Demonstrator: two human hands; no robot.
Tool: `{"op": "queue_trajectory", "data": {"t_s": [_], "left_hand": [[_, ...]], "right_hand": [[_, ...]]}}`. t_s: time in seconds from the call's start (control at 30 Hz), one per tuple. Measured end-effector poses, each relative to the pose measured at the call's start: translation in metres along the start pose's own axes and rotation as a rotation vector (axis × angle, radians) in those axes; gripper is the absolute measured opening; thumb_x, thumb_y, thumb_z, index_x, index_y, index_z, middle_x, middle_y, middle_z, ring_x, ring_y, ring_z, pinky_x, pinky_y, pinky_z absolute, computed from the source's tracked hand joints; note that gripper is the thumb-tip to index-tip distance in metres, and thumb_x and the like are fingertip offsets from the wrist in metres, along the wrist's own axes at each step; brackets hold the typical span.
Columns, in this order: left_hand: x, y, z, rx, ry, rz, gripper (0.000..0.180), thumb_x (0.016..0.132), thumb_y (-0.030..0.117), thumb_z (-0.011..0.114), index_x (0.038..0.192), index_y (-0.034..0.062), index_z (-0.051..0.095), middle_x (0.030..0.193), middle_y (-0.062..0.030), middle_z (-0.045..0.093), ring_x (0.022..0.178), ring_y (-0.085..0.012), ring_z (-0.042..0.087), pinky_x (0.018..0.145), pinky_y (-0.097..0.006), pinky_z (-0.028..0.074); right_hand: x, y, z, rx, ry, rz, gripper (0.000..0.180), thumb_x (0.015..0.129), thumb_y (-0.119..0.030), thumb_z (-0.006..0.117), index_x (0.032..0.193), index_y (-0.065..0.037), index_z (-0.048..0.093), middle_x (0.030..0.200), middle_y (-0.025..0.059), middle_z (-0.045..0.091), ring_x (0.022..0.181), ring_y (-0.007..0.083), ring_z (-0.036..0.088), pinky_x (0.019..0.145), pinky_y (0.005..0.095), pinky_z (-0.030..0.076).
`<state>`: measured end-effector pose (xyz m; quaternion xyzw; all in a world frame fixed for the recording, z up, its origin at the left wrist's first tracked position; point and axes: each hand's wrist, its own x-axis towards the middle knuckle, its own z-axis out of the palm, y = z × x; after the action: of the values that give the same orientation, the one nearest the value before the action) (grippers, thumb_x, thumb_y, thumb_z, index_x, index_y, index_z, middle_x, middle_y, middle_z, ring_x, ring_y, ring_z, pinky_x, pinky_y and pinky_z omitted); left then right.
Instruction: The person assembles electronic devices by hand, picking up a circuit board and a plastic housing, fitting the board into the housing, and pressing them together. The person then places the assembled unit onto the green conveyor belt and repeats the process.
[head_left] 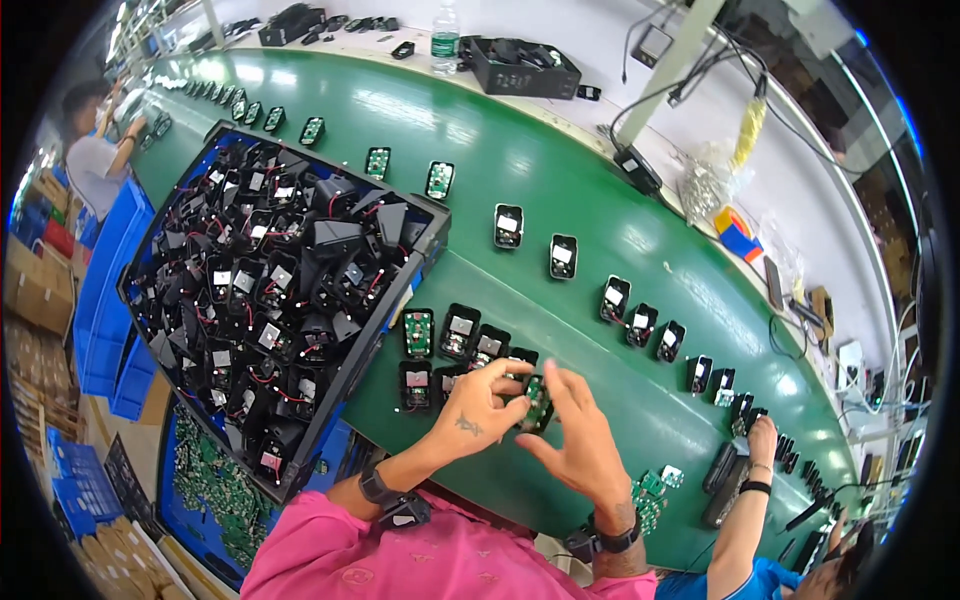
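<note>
Both your hands, left [487, 400] and right [580, 440], grip one black case [535, 400] with a green board. You seem to be fitting it; next, press it in gently.

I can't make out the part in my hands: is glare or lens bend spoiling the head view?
Head view: bright lamp glare streaks the green belt up top; edges bow toward the dark rim; the left hand and right hand at centre are fairly sharp, fingers partly hiding the small circuit board.
</note>
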<state>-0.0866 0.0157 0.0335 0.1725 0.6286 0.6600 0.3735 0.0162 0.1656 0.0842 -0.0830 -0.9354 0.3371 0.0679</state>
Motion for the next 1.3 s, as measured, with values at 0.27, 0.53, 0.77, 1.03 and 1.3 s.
{"op": "queue_trajectory", "data": {"t_s": [0.27,0.53,0.77,1.03,1.3], "left_hand": [[-0.036,0.012,-0.041,-0.181,0.202,0.164,0.048,0.094,0.01,0.063,0.138,-0.0033,0.047,0.117,-0.0168,0.068,0.06,-0.0064,0.059,0.048,-0.021,0.049],[-0.06,-0.008,-0.06,-0.097,0.181,0.078,0.034,0.095,0.007,0.061,0.127,-0.004,0.057,0.111,-0.014,0.069,0.077,-0.0077,0.065,0.062,-0.024,0.056],[-0.066,-0.006,-0.075,0.0,0.129,0.102,0.034,0.094,0.008,0.062,0.126,-0.0007,0.059,0.105,-0.0099,0.072,0.064,-0.0092,0.066,0.057,-0.022,0.051],[-0.054,0.006,-0.067,-0.119,-0.079,0.08,0.038,0.095,0.01,0.062,0.131,0.0001,0.056,0.11,-0.013,0.069,0.065,-0.0124,0.067,0.056,-0.024,0.051],[-0.054,-0.025,-0.045,-0.405,-0.305,-0.003,0.072,0.101,0.038,0.056,0.154,0.0062,0.02,0.12,-0.0208,0.057,0.058,-0.0167,0.063,0.048,-0.026,0.052]], "right_hand": [[0.137,-0.004,-0.006,-0.262,0.059,-0.303,0.077,0.073,-0.023,0.083,0.134,0.006,0.047,0.126,0.0229,0.059,0.115,0.0404,0.058,0.099,0.0448,0.047],[0.299,0.019,0.067,-0.598,-0.052,-0.344,0.065,0.075,-0.025,0.076,0.131,-0.003,0.052,0.124,0.0196,0.061,0.122,0.0351,0.054,0.105,0.0528,0.039],[0.288,0.026,0.064,-0.583,-0.153,-0.241,0.09,0.072,-0.028,0.079,0.147,-0.005,0.035,0.133,0.0199,0.055,0.129,0.0359,0.049,0.114,0.0597,0.026],[0.257,0.045,0.039,-0.603,-0.163,-0.184,0.079,0.071,-0.025,0.078,0.14,-0.001,0.047,0.132,0.0218,0.055,0.127,0.0391,0.049,0.113,0.0513,0.033],[0.01,-0.042,0.01,-0.037,-0.214,-0.251,0.083,0.068,-0.016,0.077,0.143,-0.002,0.044,0.13,0.0199,0.055,0.121,0.0386,0.052,0.105,0.0477,0.04]]}}
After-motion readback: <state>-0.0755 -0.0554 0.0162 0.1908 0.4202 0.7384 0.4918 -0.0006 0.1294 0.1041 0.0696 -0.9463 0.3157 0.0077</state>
